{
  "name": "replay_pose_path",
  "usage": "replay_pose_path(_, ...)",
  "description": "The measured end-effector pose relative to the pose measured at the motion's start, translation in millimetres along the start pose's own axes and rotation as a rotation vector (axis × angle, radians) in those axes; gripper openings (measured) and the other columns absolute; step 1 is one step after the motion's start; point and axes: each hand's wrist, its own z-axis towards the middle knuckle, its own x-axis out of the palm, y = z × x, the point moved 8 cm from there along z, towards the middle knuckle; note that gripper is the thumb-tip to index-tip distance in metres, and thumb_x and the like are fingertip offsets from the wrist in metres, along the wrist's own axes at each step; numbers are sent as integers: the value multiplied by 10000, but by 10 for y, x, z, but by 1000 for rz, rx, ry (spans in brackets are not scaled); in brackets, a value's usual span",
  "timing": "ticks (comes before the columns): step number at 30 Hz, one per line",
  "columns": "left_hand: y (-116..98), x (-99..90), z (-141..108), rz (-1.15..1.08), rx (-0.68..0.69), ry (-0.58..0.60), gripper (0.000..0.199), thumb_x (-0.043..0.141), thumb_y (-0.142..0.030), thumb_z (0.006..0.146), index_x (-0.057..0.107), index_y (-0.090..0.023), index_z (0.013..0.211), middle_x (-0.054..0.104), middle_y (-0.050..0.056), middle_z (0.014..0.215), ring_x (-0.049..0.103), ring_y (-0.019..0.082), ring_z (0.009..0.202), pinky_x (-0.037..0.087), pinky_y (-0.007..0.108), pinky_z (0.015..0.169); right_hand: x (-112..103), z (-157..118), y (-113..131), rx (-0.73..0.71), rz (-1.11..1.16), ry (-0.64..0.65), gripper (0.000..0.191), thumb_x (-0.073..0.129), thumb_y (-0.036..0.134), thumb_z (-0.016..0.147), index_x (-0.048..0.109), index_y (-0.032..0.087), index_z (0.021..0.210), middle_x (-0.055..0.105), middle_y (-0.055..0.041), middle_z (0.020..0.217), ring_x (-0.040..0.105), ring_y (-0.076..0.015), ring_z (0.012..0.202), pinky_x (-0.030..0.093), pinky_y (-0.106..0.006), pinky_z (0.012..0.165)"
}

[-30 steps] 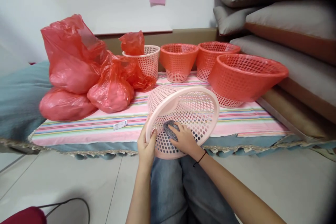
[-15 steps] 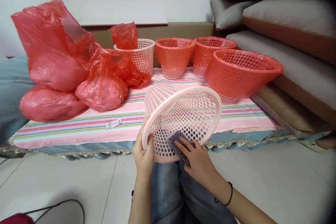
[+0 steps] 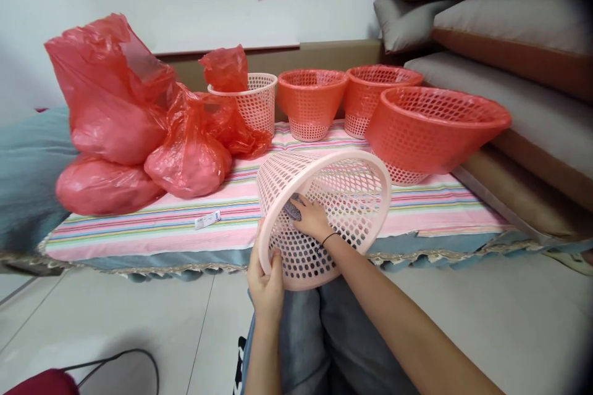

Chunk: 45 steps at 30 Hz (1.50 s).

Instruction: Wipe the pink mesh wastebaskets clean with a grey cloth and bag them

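A pale pink perforated plastic basket lies tilted on its side at the bench edge, its mouth facing me. My left hand grips the rim at the lower left, thumb inside and the other fingers around the outside. Deep in the basket, my right hand presses a dark grey scrubbing sponge toward the left inner wall. Its fingers are closed over the sponge, which is partly hidden by the hand and the rim.
Red plastic bags are piled on the left of the striped cloth. Behind stands another pink basket with a red bag in it. Several bag-lined baskets stand to its right, beside stacked cushions. A small white packet lies in front.
My right hand has moved the sponge from the basket's lower front wall deeper inside, toward the left. My left hand still holds the rim. The view has shifted slightly.
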Motion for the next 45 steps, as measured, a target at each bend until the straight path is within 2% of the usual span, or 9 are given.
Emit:
replay_pose_path(5,28,-94,-6,83,67,-171,386,660,-249,797,661,-214,1181,703,85,1153,649,251,1103,484,374,1005,85,-282,35,-66,17,74,614,590,249,774,516,199,1382,483,-109,1448,514,-282,1238,385,-413,1057)
replay_pose_path(16,85,-84,-101,18,29,-201,366,693,-274,779,656,-210,1137,693,70,1137,642,237,1097,476,374,1007,-305,-1983,-11,23,185,184,786,532,97,641,499,237,1414,430,-88,1500,500,-309,1278,439,-491,1056)
replay_pose_path(19,158,-115,-91,-26,7,-186,354,715,-289,767,658,-228,1111,700,51,1116,648,222,1088,482,348,1000,-464,-1840,-30,21,256,140,741,535,116,652,535,243,1382,505,-79,1443,525,-287,1268,432,-489,1071)
replay_pose_path(24,141,-146,-67,5,-26,-119,375,707,-330,781,642,-219,1133,700,59,1105,656,217,1066,493,339,983,-748,-809,80,-117,232,-133,689,520,146,742,461,182,1428,485,-69,1462,447,-221,1341,335,-381,1150)
replay_pose_path(28,78,-140,-94,41,-33,-104,405,700,-347,782,623,-200,1152,684,84,1142,633,244,1126,469,378,1023,-382,-66,36,-17,51,-33,602,578,208,790,507,197,1388,461,-87,1477,529,-262,1242,421,-381,1047)
replay_pose_path(31,86,-91,-143,57,-48,-89,444,691,-341,785,601,-193,1194,661,106,1212,609,260,1175,451,393,1047,-80,71,-13,-6,14,16,585,625,207,753,563,215,1335,494,-104,1445,560,-324,1168,440,-465,982)
replay_pose_path(36,152,-115,-222,72,-93,-193,429,683,-346,781,605,-187,1172,689,112,1151,650,266,1101,501,396,985,54,-275,-18,-62,-13,55,561,596,233,786,559,178,1343,491,-124,1441,502,-313,1238,372,-467,1055)
replay_pose_path(42,-17,-135,-226,174,-48,-150,416,701,-332,786,614,-201,1171,690,96,1139,655,253,1085,513,359,968,-163,-1318,-33,-12,148,75,668,568,140,696,556,214,1359,488,-101,1452,500,-310,1259,392,-501,1073)
replay_pose_path(45,-234,-116,-262,129,84,-72,585,735,-276,771,513,-259,1312,561,93,1367,530,268,1279,440,391,1069,-307,-1802,-165,71,393,51,701,534,100,655,579,266,1335,494,-61,1453,479,-296,1306,365,-522,1109)
